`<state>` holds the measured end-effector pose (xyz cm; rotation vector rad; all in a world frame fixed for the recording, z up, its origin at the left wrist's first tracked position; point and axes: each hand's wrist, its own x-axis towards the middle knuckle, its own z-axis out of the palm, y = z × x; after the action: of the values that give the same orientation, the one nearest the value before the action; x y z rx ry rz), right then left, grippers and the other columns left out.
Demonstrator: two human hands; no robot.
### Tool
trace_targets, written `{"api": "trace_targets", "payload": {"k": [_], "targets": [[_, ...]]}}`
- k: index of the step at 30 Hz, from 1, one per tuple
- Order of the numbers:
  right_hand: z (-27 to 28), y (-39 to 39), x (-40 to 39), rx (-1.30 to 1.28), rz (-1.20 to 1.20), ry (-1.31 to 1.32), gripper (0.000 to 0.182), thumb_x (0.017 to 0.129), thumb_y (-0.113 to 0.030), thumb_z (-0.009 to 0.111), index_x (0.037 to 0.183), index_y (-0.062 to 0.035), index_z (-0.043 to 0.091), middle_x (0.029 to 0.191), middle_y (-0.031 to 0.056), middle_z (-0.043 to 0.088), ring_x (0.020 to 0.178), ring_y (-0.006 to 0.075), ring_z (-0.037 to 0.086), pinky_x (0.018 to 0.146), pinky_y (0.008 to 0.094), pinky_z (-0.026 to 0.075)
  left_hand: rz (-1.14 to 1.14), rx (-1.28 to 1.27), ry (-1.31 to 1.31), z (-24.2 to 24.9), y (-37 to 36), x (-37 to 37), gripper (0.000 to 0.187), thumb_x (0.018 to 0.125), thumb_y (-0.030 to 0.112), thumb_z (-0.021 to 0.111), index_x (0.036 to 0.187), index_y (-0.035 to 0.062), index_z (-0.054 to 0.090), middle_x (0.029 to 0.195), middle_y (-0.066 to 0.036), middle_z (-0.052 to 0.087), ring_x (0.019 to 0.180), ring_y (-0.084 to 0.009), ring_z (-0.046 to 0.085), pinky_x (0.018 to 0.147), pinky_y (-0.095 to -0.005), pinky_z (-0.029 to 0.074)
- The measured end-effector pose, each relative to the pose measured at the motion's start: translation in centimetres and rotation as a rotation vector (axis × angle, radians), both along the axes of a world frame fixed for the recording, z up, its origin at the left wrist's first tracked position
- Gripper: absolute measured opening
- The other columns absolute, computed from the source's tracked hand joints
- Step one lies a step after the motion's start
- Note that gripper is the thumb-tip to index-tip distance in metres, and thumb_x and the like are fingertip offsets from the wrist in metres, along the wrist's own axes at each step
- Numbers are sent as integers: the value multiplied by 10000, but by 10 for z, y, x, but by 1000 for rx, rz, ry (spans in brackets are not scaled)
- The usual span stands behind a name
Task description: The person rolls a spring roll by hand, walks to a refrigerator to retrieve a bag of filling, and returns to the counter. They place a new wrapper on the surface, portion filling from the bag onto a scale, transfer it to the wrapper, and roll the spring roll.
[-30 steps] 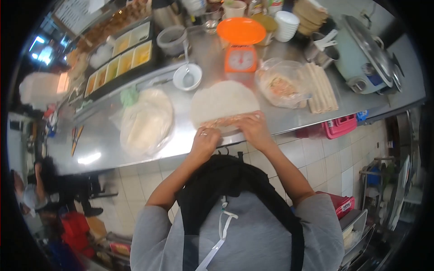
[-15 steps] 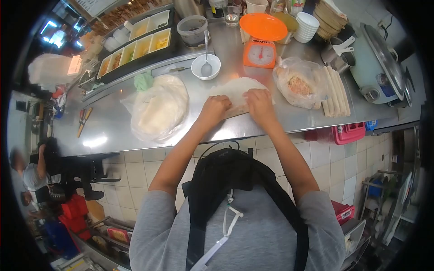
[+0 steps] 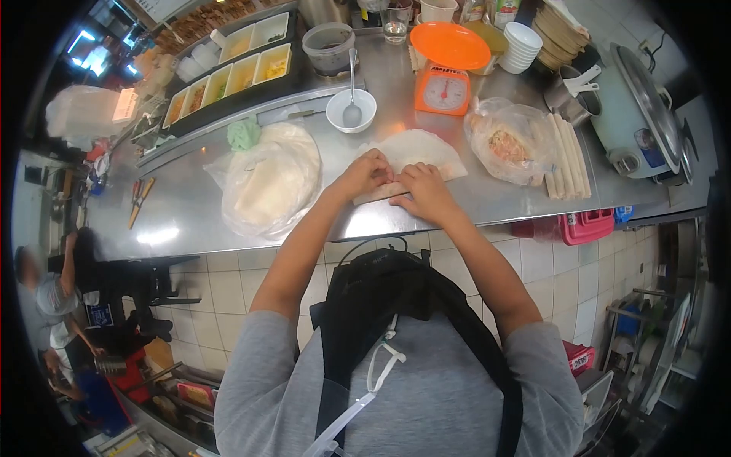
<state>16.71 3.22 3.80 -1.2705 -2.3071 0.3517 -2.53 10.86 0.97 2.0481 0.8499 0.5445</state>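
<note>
A thin white wrapper sheet [image 3: 426,146] lies on the steel counter [image 3: 190,206], its near edge folded over. My left hand [image 3: 367,173] pinches at the left part of that fold, with its fingers curled. Close beside it, my right hand [image 3: 423,190] presses on the fold with bent fingers, thumb toward the near edge. What lies under the fold is hidden. A bag with shredded filling [image 3: 509,145] sits to the right, next to a row of finished rolls [image 3: 568,160]. On the left is a stack of wrappers [image 3: 270,175] partly in clear plastic.
Behind the sheet stand a white bowl with a spoon [image 3: 351,111] and an orange scale [image 3: 442,90]. Trays of ingredients [image 3: 228,80] are at the back left, a large cooker [image 3: 636,114] at the right. Orange-handled scissors [image 3: 140,202] lie far left. People are at the left edge.
My hands have come closer together. My right hand has moved left and toward me, uncovering the sheet's right part, and the near edge is now folded over.
</note>
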Motion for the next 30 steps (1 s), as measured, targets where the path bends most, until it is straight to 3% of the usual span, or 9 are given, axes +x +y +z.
{"api": "trace_targets", "payload": {"k": [7,9,13,19,22,25,30], "targets": [[-6,-9,-10,-46,-83,-76,385,734,-357,678,950,-45,613,931,85,556,951,262,501,864,435,344,-120,55,80,-9,3,-4,125,703,55,701,818,103,689,976,-63,429,973,-210,466,789,-288,449],[-9,-11,-9,-31,-90,-85,390,730,-358,681,956,-48,610,935,83,555,954,261,500,862,431,343,-64,-104,-30,-10,3,-3,119,685,64,720,776,133,690,946,-69,453,972,-254,469,857,-325,411],[-13,-16,-7,-23,-86,-79,391,722,-347,691,969,-55,612,946,79,557,953,258,500,873,434,342,-116,-16,112,-2,0,-4,103,733,68,699,832,89,683,1028,-72,389,985,-221,460,822,-300,454],[0,-4,-29,-44,-49,-60,385,726,-309,692,1017,-72,607,956,77,555,967,253,505,884,443,351,38,84,26,12,0,-13,114,734,75,699,843,58,669,986,-85,496,854,-218,536,760,-300,467],[-10,-4,-37,-123,8,-70,377,736,-283,684,1043,-79,600,954,74,556,963,250,514,861,434,377,69,44,164,18,-4,-22,132,726,76,701,847,40,660,960,-89,538,779,-224,552,729,-299,462],[-11,-8,-36,-114,0,-70,365,719,-247,693,1024,-66,610,936,75,556,934,251,525,815,412,408,28,-90,193,15,-13,-28,164,712,78,708,862,38,654,975,-91,513,833,-229,541,744,-309,456],[-9,-14,-39,-2,8,-75,357,689,-201,708,998,-46,622,889,74,562,885,254,541,791,393,425,-67,14,141,10,-16,-32,222,701,96,720,904,55,641,989,-101,465,979,-262,474,852,-329,411]]}}
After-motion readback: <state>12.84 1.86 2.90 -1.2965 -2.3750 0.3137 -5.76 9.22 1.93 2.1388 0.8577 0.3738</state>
